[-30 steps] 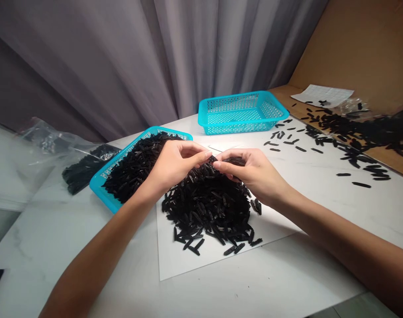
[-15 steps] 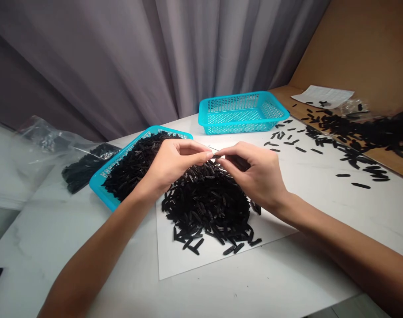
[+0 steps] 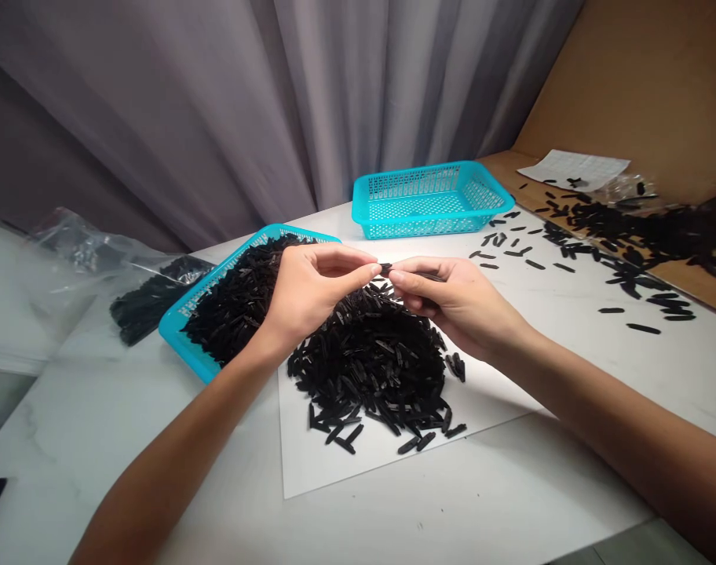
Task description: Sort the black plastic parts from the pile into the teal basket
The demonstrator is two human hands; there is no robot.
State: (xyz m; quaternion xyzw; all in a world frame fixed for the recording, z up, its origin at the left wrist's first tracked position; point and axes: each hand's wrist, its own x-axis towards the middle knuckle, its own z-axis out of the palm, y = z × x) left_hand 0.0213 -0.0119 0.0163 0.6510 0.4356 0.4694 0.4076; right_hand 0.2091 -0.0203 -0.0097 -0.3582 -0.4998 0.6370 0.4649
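Note:
A small elongated black piece (image 3: 385, 268) is pinched between the fingertips of both hands, above the heap. My left hand (image 3: 312, 286) grips its left end with thumb and forefinger. On the other end, my right hand (image 3: 452, 294) closes its thumb and fingers; a further dark strip shows behind that thumb, partly hidden. Below them a heap of similar black pieces (image 3: 370, 369) lies on a white sheet (image 3: 311, 471). Left of it, a blue basket (image 3: 184, 314) full of black pieces stands partly behind my left hand and forearm.
Another blue perforated basket (image 3: 434, 210) stands at the back. Loose black pieces (image 3: 622, 275) scatter across the right side, near a paper (image 3: 575, 169) on brown board. A clear plastic bag (image 3: 75, 243) with dark contents lies at left. A grey curtain (image 3: 334, 94) hangs behind.
My right hand has turned, its thumb now facing me and its fingers curled beneath. The piece between the hands shows more clearly. My left hand has barely moved.

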